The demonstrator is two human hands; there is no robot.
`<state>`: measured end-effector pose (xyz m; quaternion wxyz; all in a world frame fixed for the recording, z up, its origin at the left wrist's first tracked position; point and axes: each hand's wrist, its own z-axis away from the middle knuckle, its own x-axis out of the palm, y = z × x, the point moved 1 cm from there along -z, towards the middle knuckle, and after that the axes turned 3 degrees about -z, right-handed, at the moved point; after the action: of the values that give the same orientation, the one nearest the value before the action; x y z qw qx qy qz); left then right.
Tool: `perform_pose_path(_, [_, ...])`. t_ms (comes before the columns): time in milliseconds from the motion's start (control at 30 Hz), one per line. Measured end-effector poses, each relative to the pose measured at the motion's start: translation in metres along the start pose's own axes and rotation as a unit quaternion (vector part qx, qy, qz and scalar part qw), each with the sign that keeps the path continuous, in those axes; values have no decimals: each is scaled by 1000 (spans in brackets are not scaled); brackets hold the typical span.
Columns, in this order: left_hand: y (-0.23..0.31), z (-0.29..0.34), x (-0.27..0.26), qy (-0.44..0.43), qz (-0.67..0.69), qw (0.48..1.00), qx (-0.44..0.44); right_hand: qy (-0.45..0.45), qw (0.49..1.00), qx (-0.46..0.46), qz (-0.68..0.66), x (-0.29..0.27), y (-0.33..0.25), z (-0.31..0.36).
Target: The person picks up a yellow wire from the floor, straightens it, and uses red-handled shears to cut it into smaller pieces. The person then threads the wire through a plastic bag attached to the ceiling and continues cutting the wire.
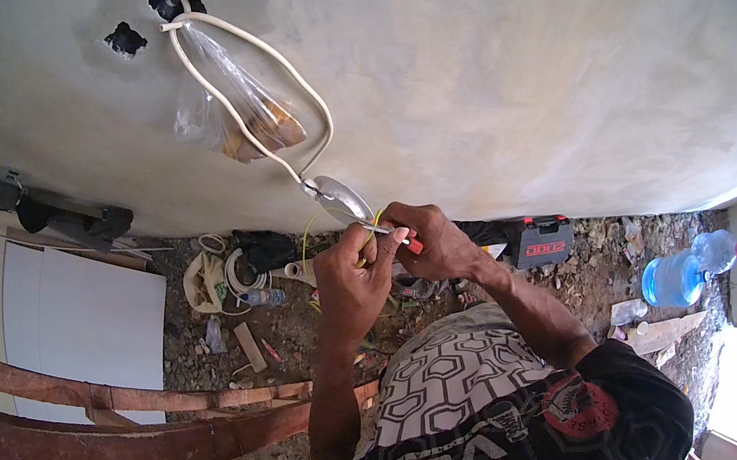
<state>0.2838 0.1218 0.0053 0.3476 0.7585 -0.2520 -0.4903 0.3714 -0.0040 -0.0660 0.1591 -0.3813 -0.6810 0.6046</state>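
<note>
My left hand point(352, 267) is closed in a pinch on a thin yellow-green wire point(306, 233), which loops out beside the fingers. Pressed close to it, my right hand point(429, 237) is closed around a small tool with a red end point(414, 245); its exact kind is mostly hidden by the fingers. Just beyond both hands hangs a round silver metal disc point(343, 197), tilted, at the lower end of a white cable point(312, 92). The cable drops in a loop from a dark hole point(177, 4) in the wall.
A clear plastic bag point(254, 112) with brownish contents hangs within the cable loop. Wooden beams point(129, 440) cross at lower left, before white panels point(84, 324). On the rubble floor are a coiled white hose point(243, 274), a grey tool case point(542, 241) and a blue water jug point(671, 280).
</note>
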Motion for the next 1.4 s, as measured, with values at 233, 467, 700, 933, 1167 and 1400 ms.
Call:
perform_pose_path(233, [-17, 7, 11, 47, -19, 999, 16, 5, 999, -2, -37, 7, 6, 8])
perform_pose_path(467, [-27, 13, 24, 90, -14, 995, 39, -36, 996, 74, -38, 5, 12, 13])
perform_pose_path(700, [-41, 18, 30, 109, -18, 993, 49, -42, 995, 83, -31, 10, 16, 12])
perform_pose_path(933, [-53, 26, 59, 172, 13, 982, 80, 63, 971, 162, -166, 23, 28, 19])
perform_pose_path(1167, [-33, 29, 5, 57, 125, 987, -81, 9, 971, 181, -157, -23, 28, 33])
perform_pose_path(1400, [-48, 20, 10, -95, 593, 796, -68, 28, 934, 173, -311, 6, 14, 39])
